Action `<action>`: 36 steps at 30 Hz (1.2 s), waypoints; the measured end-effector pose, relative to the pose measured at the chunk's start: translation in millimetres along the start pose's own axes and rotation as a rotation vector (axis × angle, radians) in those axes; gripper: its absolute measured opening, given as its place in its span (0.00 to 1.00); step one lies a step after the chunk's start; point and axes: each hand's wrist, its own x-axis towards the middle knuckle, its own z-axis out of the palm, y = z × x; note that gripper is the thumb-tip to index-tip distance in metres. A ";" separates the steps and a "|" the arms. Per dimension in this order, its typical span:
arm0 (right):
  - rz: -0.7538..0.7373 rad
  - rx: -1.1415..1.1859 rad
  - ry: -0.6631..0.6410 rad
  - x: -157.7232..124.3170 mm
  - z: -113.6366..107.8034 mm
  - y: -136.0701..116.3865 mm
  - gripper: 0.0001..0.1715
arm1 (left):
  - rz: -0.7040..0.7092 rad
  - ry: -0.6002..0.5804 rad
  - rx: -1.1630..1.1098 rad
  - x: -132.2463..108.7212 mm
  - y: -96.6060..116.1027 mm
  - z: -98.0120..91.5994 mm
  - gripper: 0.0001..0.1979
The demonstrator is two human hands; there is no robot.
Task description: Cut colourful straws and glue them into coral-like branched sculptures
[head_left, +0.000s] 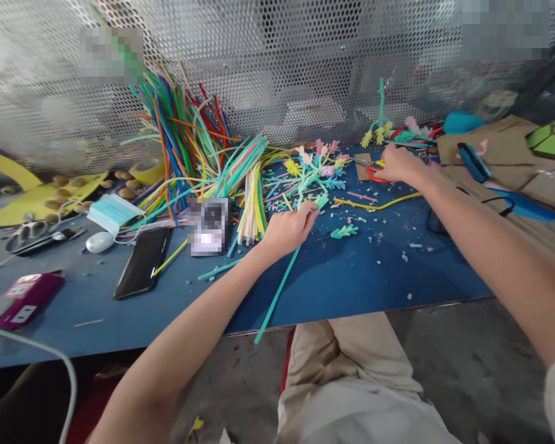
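My left hand [290, 229] is closed around a mint-green pipe cleaner stem [280, 290], whose lower end hangs past the table's front edge. A mint leaf-shaped piece [322, 202] sticks out by its fingertips. Just behind stands a cluster of pink, yellow, blue and green leaf-shaped pipe cleaner pieces [321, 169]. Farther right, my right hand [403, 164] has its fingers closed at the red-orange handles of a pair of scissors [378, 174], blades pointing left. A loose mint leaf-shaped piece [345, 231] lies between the hands.
Bundles of coloured pipe cleaners [180, 135] lean against a perforated metal panel [305, 74]. To the left lie a black phone [141, 262], a blue face mask [115, 213] and a white mouse [100, 242]. Brown cardboard [485, 145] covers the right side. Small clippings litter the blue table [351, 283].
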 end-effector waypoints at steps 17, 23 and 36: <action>-0.263 0.785 -0.029 -116.5 -15.8 -60.5 0.33 | -0.132 0.413 -0.977 6.0 -2.2 5.5 0.22; -0.361 0.631 -0.245 -136.6 -13.0 -77.6 0.33 | -0.126 0.493 -0.917 -1.2 11.1 2.3 0.21; -0.429 0.790 -0.322 -147.1 -10.6 -89.3 0.29 | -0.038 0.387 -0.940 -6.5 13.2 -4.6 0.19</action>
